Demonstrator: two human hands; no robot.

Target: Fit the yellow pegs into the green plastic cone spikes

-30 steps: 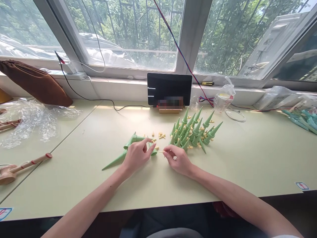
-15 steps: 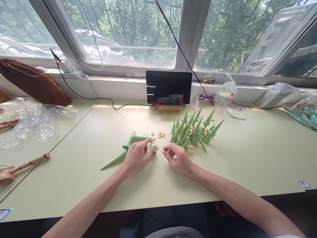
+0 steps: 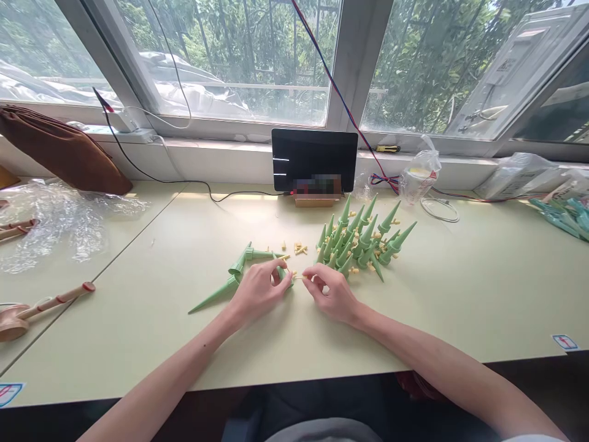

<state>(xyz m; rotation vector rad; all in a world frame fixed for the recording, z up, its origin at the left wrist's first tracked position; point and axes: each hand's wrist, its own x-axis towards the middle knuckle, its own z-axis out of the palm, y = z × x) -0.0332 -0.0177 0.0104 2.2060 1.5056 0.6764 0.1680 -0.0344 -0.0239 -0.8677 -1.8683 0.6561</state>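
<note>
My left hand (image 3: pixel 261 286) is closed, thumb and forefinger brought near each other. A green cone-shaped spike (image 3: pixel 279 268) shows partly behind these fingers; what the fingertips grip is too small to tell. Close by on the right, my right hand (image 3: pixel 332 294) pinches a thin pale-yellow plastic piece (image 3: pixel 299 277), its end pointing at the left fingertips. Left of my left hand lie several green spikes (image 3: pixel 216 294). Loose yellow pieces (image 3: pixel 300 248) rest on the table beyond my hands. Several green spikes with yellow fittings (image 3: pixel 359 239) stand bunched behind my right hand.
A dark tablet screen (image 3: pixel 315 161) stands at the back of the table (image 3: pixel 442 307). Clear plastic wrap (image 3: pixel 59 227) and a wooden toy (image 3: pixel 55 305) lie on the left. A bagged cup (image 3: pixel 419 178) and a coiled white cable (image 3: pixel 439 210) are at the back right.
My left thumb and forefinger have drawn closer together and shifted slightly right, nearer the pale-yellow piece. My right hand has barely moved and keeps its pinch.
</note>
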